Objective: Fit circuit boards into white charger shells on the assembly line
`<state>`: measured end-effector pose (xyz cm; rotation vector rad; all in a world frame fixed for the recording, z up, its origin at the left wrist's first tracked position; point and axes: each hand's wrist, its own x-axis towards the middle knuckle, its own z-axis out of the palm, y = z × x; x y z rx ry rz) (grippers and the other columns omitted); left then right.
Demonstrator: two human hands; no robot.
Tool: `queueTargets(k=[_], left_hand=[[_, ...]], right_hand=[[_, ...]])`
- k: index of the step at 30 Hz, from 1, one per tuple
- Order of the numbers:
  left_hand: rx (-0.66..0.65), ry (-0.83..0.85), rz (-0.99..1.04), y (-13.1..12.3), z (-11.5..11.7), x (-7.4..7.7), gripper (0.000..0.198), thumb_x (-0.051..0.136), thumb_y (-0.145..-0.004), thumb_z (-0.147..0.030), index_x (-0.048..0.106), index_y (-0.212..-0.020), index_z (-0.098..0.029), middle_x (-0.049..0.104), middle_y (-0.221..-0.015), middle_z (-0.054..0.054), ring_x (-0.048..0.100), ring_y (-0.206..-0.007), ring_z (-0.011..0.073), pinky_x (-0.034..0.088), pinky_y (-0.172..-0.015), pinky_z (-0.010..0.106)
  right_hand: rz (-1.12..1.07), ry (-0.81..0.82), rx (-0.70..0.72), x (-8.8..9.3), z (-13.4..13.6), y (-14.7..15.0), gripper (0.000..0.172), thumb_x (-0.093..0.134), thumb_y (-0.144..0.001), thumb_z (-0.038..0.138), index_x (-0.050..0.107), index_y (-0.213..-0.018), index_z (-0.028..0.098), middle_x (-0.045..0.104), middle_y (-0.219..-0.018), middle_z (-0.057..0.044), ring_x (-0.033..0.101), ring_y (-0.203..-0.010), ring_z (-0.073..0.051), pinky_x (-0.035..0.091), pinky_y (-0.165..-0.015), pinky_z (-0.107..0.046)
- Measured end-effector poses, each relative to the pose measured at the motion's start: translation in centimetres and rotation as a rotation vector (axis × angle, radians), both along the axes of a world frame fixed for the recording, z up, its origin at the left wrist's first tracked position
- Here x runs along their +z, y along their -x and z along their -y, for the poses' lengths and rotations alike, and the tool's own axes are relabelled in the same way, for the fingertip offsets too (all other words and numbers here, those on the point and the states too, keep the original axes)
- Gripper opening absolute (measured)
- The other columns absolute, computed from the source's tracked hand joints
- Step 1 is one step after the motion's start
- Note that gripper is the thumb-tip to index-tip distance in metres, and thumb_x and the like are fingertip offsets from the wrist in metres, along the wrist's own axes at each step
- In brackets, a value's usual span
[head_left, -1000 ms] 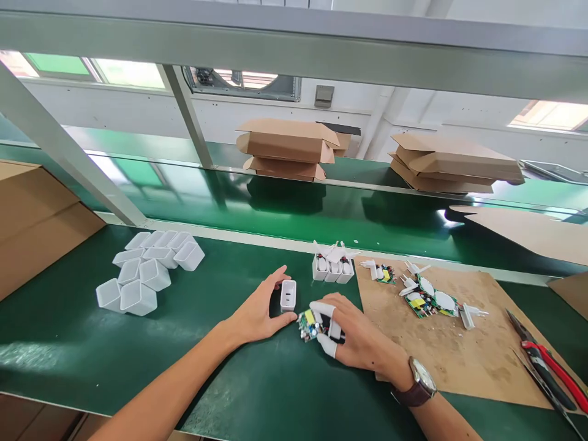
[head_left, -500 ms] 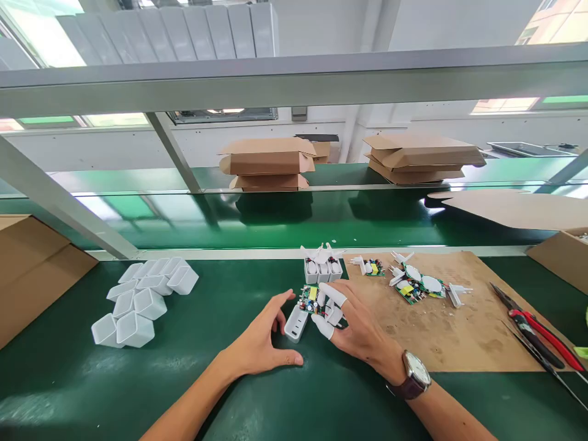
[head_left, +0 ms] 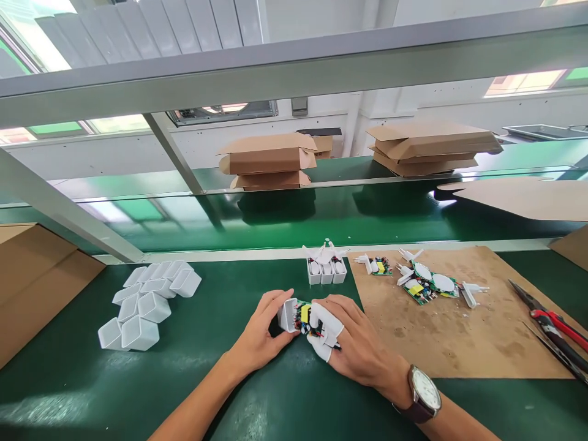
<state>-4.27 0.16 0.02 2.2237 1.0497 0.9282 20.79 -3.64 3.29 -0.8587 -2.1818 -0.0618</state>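
Observation:
My left hand [head_left: 266, 327] is closed around a white plastic housing [head_left: 287, 315], tipped so that its open end faces right. In my right hand [head_left: 344, 331], between fingers with white finger cots, is a green circuit board [head_left: 304, 313] with a yellow transformer and other small components. The board's left edge is at the mouth of the housing; how far it reaches in, I cannot tell. Behind the hands stand several filled white housings [head_left: 326, 272] with white plug parts on top. On the brown sheet lie more circuit boards [head_left: 420, 283] with white plug pieces attached.
Several empty white housings [head_left: 140, 331] stand grouped on the left of the green table [head_left: 220, 392]. Red-and-black pliers [head_left: 546, 315] and tweezers [head_left: 551, 349] lie on the brown sheet [head_left: 478, 349]. A cardboard box [head_left: 41, 282] is at far left; flattened boxes [head_left: 269, 160] sit beyond the rail.
My left hand has closed on the housing, which was lying on the table, and turned its open end toward the board. My right hand has brought the board down to the housing's mouth.

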Motion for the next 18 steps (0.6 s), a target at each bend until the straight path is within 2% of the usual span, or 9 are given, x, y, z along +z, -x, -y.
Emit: queueTargets(k=[9, 14, 18], left_hand=[[-0.028, -0.072, -0.034, -0.22, 0.10, -0.39, 0.056, 0.067, -0.093, -0.027, 0.044, -0.144, -0.030, 0.059, -0.134, 0.012, 0.060, -0.127, 0.0281, 0.054, -0.108, 0.049], [-0.027, -0.124, -0.052, -0.35, 0.15, -0.05, 0.051, 0.064, -0.095, -0.026, 0.045, -0.142, -0.030, 0.059, -0.132, 0.011, 0.062, -0.123, 0.0263, 0.056, -0.105, 0.046], [-0.036, -0.159, -0.059, -0.54, 0.16, 0.39, 0.051, 0.065, -0.094, -0.024, 0.045, -0.141, -0.030, 0.059, -0.130, 0.011, 0.063, -0.121, 0.0254, 0.058, -0.102, 0.044]], right_hand=[[0.066, 0.034, -0.005, -0.37, 0.17, 0.29, 0.051, 0.051, -0.085, 0.003, 0.052, -0.133, 0.016, 0.064, -0.129, -0.016, 0.059, -0.115, -0.031, 0.060, -0.093, -0.054], [0.089, -0.014, -0.013, -0.30, 0.12, 0.49, 0.034, 0.051, -0.081, 0.001, 0.059, -0.110, 0.017, 0.064, -0.124, -0.016, 0.057, -0.112, -0.032, 0.060, -0.089, -0.054], [0.090, -0.009, -0.010, -0.02, 0.08, 0.58, 0.035, 0.051, -0.079, -0.001, 0.058, -0.110, 0.014, 0.064, -0.123, -0.018, 0.055, -0.112, -0.032, 0.059, -0.090, -0.053]])
